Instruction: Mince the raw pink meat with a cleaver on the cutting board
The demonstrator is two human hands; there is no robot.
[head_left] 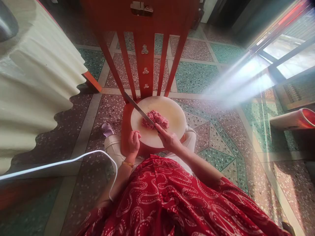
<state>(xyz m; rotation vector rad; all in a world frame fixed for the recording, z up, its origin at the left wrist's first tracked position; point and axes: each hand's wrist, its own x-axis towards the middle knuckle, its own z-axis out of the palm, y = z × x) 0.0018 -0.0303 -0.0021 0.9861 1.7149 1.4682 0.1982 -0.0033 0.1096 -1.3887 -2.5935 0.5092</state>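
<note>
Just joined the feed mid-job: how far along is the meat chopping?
Done: the meat is already finely minced, heaped on the round white board. In hand: the right hand holds the knife across the heap, and the left hand grips the board's edge. Left: nothing unchopped shows; whether finer mincing remains is unclear.

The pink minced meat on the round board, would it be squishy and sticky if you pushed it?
Probably. The minced meat lies in a loose, lumpy heap on the cutting board, so it would likely squash and spread. It looks moist, so bits may cling to the knife in the right hand.
</note>
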